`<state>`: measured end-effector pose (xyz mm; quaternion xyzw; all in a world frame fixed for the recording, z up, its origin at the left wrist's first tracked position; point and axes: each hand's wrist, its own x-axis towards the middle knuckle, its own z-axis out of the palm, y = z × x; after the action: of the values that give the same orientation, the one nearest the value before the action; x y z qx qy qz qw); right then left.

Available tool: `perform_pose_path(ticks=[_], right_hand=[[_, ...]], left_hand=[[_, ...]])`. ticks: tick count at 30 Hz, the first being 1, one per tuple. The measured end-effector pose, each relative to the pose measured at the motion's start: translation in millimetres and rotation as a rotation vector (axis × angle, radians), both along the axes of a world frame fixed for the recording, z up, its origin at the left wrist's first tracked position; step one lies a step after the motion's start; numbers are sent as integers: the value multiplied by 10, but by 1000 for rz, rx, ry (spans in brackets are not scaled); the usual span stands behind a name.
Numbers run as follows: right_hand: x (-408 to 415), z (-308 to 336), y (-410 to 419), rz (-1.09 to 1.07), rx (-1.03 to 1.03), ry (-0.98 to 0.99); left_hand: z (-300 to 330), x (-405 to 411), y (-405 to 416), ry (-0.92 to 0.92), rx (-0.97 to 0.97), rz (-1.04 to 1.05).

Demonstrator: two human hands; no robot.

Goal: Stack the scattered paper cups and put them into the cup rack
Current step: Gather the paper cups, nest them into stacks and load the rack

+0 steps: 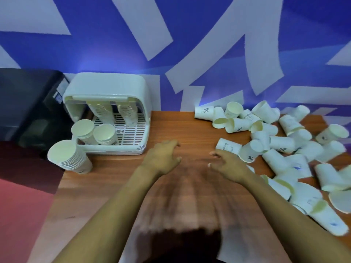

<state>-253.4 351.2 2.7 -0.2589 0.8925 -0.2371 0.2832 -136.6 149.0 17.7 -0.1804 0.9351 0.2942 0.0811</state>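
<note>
Paper cups are scattered on their sides across the right part of the worktop, from the near right edge back to the wall; I read "%" marks on a few. Nearest to me, both forearms reach forward over the bare middle of the worktop. My left hand hovers with fingers loosely spread, holding nothing. My right hand is just at the edge of the cup pile, fingers slightly curled and apart, also holding nothing; its fingertips are near one lying cup, and I can't tell if they touch. Motion blur smears the frame's lower middle.

Further out on the left, a tall stack of cups stands on the worktop just in front of the cup rack. The rack is white with a slotted tray and hood. Two short stacks sit at its front left; longer stacks lean under the hood at the back. A dark appliance sits left of the rack. Blue-and-white patterned wall behind.
</note>
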Motion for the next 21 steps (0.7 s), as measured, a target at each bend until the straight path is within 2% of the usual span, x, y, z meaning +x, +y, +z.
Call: perform_pose_path(ticks=[7,14,21], right_hand=[[-647,-235,849,11,145,-16],[-713,-541,900,257,220,150],[-872,-778,985,292,166,184]], left_hand=[[-230,-591,919,-121,39,-68],[-275,-1087,1033,-199,-96,-97],[-458,-1655,1152,-249,-223,-172]])
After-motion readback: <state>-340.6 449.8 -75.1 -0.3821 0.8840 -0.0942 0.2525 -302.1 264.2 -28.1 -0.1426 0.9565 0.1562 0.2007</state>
